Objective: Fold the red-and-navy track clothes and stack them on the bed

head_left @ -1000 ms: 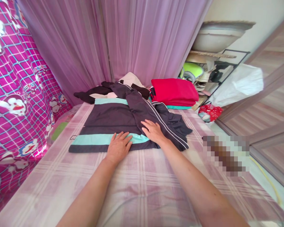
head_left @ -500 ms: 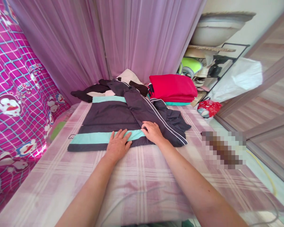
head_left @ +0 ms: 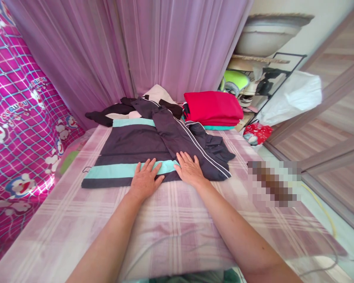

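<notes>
A dark jacket [head_left: 135, 141] with mint-green bands lies spread on the table, its hem edge toward me. One sleeve with white piping is folded diagonally across its right side. My left hand [head_left: 144, 179] rests flat on the lower mint band, fingers spread. Beside it, my right hand [head_left: 189, 169] lies flat where the folded sleeve meets that band, its fingers stretched out and apart. Neither hand grips the cloth. A thin cord loop shows at the jacket's left corner.
The table [head_left: 177, 220] has a pink-and-white checked cover. Behind the jacket sit a black and white garment pile [head_left: 159, 94] and folded red clothes [head_left: 212, 108]. A pixelated object [head_left: 273, 182] lies at the right edge with a cord. A shoe rack [head_left: 271, 78] stands beyond.
My right hand has opened from curled fingers at the sleeve to lying flat on it. My left hand stays on the mint band. The view has shifted slightly.
</notes>
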